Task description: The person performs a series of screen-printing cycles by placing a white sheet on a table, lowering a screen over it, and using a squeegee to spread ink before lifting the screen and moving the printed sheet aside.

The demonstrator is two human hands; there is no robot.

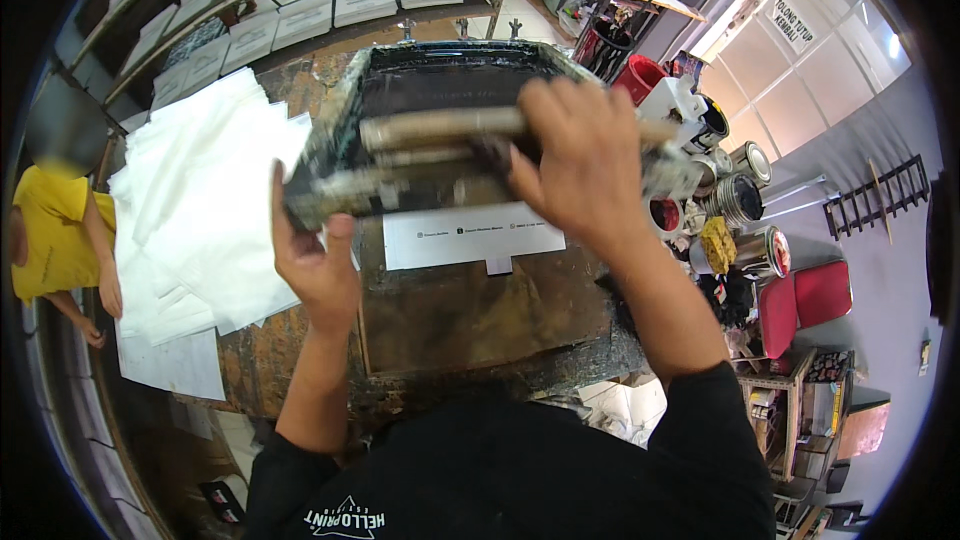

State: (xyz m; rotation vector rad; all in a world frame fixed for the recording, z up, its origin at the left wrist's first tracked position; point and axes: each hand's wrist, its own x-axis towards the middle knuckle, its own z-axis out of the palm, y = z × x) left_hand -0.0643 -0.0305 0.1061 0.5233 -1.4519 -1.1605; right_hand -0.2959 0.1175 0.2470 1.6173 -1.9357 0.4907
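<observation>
Screen frame (440, 120), black with ink, is tilted up off the print table (480, 330), near edge raised. Left hand (315, 260) is closed on that near edge at the left corner, thumb on top, fingers underneath. Right hand (580, 165) is clamped over the wooden squeegee (440, 128) lying across the mesh, fingers wrapped over its right part.

Risks, as I judge them:
- Left grip is one corner only; if it slips, the frame drops onto the printed white sheet (470, 237) just below the hands and smears it.
- Squeegee is wet; loosen the right hand and it slides down the tilted mesh toward the near edge, ink with it.
- Inky fingers touching clean stock would mark it.

Surroundings: the table top is stained dark brown, crusted with old ink. A big stack of white sheets (200, 210) sits left of the left hand. Ink cans (740, 195), a red bucket (640, 75) and a yellow sponge (717, 243) crowd right of the right hand. Racks of drying prints (300, 10) are beyond the frame. A person in a yellow shirt (50, 230) stands far left.
</observation>
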